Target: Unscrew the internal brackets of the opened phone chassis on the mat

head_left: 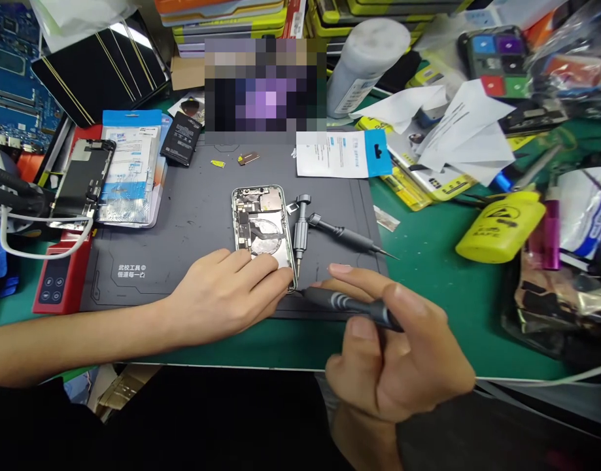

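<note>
An opened phone body [272, 221], its inner parts bare, lies on the dark grey work mat [192, 216]. My left hand [229, 288] is closed over its lower end and hides that part. In my right hand [403, 356] is a dark grey screwdriver [337, 303], held almost level between the fingers and thumb. Its tip points left at the phone's lower right corner; whether it touches a screw there cannot be made out. Just right of the phone lie a second screwdriver [301, 229] and a third screwdriver [346, 235], crossing near their tops.
A detached phone screen [82, 175] and a black battery [182, 139] lie at the left, near a red device [59, 278]. A blue-and-white packet [332, 155] rests at the mat's back edge. A yellow bottle [500, 227] and papers [467, 134] crowd the right.
</note>
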Demonstrator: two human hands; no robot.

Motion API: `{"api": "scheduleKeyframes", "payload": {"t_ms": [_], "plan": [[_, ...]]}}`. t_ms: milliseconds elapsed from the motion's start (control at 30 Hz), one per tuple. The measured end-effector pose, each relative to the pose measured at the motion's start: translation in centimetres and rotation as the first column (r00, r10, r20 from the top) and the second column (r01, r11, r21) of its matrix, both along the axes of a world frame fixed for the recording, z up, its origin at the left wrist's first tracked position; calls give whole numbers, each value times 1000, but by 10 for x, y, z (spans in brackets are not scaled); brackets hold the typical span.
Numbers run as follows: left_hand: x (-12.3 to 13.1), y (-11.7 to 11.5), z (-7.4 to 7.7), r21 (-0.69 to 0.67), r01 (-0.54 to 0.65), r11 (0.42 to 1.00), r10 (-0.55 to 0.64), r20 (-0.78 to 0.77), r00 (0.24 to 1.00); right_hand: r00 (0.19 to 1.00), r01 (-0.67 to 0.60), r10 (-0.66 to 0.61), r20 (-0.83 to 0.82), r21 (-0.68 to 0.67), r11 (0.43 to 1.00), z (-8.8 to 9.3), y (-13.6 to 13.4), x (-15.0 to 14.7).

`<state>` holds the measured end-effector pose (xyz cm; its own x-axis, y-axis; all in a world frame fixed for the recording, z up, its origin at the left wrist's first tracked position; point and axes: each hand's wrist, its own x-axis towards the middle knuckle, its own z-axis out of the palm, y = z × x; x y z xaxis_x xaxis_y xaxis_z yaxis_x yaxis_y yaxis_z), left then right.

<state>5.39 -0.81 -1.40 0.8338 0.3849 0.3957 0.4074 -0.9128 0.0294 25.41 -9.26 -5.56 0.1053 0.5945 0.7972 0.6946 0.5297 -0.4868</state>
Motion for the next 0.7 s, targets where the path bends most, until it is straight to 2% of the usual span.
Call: {"api": "scheduleKeyframes", "payload": {"t_ms": [33,133,500,567,633,700], "plan": [[0,0,0,1,0,1000,0,2,1000,999,-30,30,34,9,1000,0,0,1],[1,0,1,5,-2,1000,2,2,1000,997,-17,17,80,-6,1000,0,-2,3],[1,1,1,-8,5,1000,-4,26,1000,999,11,-13,33,47,999,0,0,1],[1,1,0,-7,7,1000,-7,26,1000,998,14,-17,65,56,998,1,-1,2],[1,1,0,-9,7,1000,-6,23,1000,995,16,-19,102,32,999,1,-1,2],[1,1,1,-4,3,1000,-3,16,1000,997,39,-40,68,7,999,3,-1,1]]}}
